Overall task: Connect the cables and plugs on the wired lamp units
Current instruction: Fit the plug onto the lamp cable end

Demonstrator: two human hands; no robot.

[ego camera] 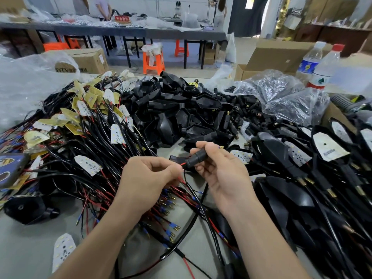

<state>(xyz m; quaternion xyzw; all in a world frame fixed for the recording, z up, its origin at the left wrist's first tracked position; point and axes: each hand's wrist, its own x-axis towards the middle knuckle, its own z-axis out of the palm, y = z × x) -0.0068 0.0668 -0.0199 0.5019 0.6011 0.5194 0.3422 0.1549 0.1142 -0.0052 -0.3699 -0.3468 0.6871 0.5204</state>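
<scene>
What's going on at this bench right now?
A person is assembling lamp wiring by hand. The right hand grips a black tubular sleeve, with a brass-tipped lead poking out of its far end. The left hand pinches the red wire at the sleeve's near end. Wired LED boards are heaped at left, black lamp housings behind.

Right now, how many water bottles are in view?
2. Both stand at the far right: a white-capped bottle with a blue label, and a red-capped bottle beside it, nearer the camera. Plastic bags cover their bases; others could be hidden behind them.
</scene>
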